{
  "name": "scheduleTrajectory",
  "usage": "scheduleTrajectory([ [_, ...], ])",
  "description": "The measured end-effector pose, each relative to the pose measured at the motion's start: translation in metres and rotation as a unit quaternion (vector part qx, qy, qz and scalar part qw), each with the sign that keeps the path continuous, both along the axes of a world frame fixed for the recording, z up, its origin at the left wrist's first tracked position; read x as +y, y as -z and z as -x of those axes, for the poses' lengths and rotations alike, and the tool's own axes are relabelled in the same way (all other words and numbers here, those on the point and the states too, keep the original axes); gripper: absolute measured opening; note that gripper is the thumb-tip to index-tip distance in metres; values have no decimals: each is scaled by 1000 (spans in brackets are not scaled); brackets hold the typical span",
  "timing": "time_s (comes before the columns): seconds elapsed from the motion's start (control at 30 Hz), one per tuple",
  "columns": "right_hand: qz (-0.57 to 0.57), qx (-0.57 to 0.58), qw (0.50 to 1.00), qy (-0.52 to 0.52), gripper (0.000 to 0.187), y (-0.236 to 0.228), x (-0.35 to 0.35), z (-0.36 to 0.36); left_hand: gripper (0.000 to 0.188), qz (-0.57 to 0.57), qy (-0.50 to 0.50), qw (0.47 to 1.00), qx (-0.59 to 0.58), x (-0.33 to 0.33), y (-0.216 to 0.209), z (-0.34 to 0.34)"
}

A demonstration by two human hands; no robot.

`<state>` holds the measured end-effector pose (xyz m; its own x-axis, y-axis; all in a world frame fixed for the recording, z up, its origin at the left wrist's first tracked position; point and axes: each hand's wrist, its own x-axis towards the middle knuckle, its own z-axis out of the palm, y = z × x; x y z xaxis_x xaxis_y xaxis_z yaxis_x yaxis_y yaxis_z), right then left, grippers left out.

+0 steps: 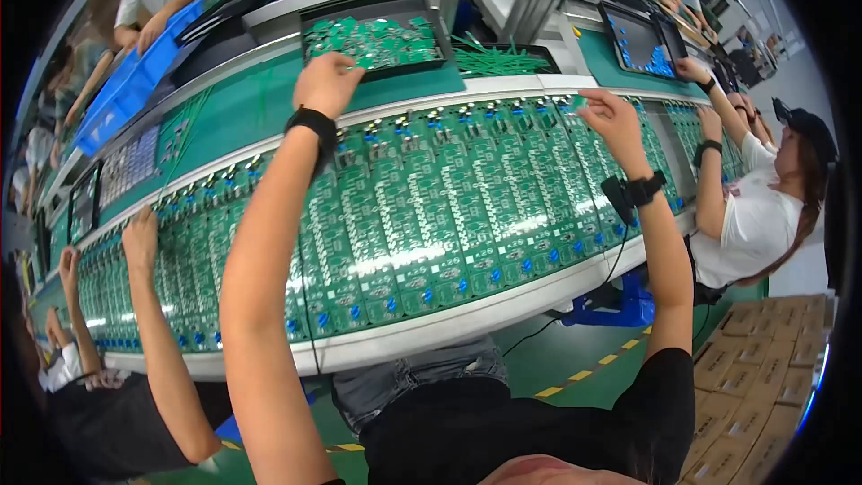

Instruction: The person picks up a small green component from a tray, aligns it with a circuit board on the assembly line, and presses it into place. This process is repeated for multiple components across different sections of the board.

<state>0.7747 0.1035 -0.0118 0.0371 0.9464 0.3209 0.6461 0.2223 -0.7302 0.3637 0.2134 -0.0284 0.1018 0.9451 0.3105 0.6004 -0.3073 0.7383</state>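
Observation:
My left hand [325, 81] reaches far forward to the front edge of a black tray [310, 13] heaped with small green parts [377, 40], fingers curled over a part; a black band sits on that wrist. My right hand [611, 119] hovers over the far end of the long green circuit boards [431, 207] on the conveyor belt, pinching a small green part [580, 101] between thumb and fingertips. A black wrist strap with a cord hangs from my right wrist.
A person in a white shirt [754, 216] at the right reaches onto the same boards. At the left another person's arms [144, 260] touch the boards. Across the line, hands work at trays and a blue bin [126, 90]. Cardboard boxes [763, 368] stack at lower right.

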Motion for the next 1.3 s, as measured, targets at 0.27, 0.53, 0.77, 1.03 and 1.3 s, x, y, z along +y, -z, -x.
scheduleTrajectory([
  [0.27, 27, -137, 990, 21, 26, 15, 15, -14, 17, 84, -10, 974, 209, 48, 6, 6],
  [0.53, -1, -299, 954, 0, 24, 17, 16, -22, 15, 111, 71, 987, 94, 53, 10, 16],
  [0.77, -8, -307, 951, -16, 23, 28, 15, -26, 13, 93, 63, 993, 34, 51, 12, 18],
  [1.03, 30, -346, 934, -84, 21, 16, 28, -27, 16, 46, -23, 998, -22, 47, 10, 25],
  [1.3, 82, -354, 927, -91, 20, 13, 41, -28, 17, 61, -14, 994, -91, 29, -3, 19],
])
